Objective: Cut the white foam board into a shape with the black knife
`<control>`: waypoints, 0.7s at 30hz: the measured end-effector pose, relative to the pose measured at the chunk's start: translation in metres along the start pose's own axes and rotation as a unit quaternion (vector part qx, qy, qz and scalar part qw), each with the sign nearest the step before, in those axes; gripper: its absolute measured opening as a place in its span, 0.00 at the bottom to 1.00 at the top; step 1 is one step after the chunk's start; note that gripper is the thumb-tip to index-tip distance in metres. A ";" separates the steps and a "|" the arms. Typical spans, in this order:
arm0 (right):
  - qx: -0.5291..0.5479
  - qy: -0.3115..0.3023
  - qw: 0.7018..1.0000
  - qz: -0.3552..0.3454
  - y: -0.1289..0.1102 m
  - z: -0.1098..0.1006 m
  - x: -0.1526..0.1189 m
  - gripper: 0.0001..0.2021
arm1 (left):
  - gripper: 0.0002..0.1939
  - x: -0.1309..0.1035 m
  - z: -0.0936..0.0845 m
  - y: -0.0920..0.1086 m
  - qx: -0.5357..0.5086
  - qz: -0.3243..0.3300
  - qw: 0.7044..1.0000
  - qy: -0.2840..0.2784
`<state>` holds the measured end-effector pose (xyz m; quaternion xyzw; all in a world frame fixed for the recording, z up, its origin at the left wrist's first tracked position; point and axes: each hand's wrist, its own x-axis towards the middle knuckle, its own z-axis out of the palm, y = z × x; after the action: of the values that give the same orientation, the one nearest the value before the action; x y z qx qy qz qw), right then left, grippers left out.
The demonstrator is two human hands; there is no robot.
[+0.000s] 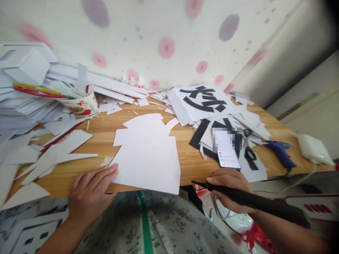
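Cardboard piece (149,158), one only and white, lies at the centre of the frame on the wooden table (196,169), its lower right corner passing a little beyond the edge. I judge it light and rather stiff, a bit slippery on its smooth face; the thin curved arm at its upper right could bend or snap, so the broad lower body is the better place to take hold. Left hand (91,183) has long, closely set fingers on its left edge; its thumb is poorly seen, so I cannot tell whether it pinches. Right hand (230,187) is closed around one black pen-shaped tool (254,199). I count one paper cup (84,107) at left, and one phone (230,158) and one glue gun (282,153) at right.
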<state>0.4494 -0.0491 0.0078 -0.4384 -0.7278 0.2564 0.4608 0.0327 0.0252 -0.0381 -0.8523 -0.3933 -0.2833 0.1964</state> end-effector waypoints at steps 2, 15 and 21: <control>0.021 0.059 0.998 0.029 -0.002 0.008 -0.005 0.11 | 0.23 -0.002 0.000 -0.001 0.015 -0.015 1.000 -0.015; 0.454 0.285 0.788 0.304 -0.040 0.096 0.039 0.16 | 0.15 0.003 -0.014 0.001 -0.158 -0.293 0.938 -0.102; 0.504 0.288 0.749 0.320 -0.044 0.092 0.033 0.14 | 0.11 0.030 -0.030 0.029 -0.487 -0.599 0.627 0.103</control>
<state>0.3431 -0.0389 0.0153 -0.4026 -0.1425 0.5800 0.6937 0.0615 0.0076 0.0007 -0.3653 -0.5990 -0.5746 -0.4214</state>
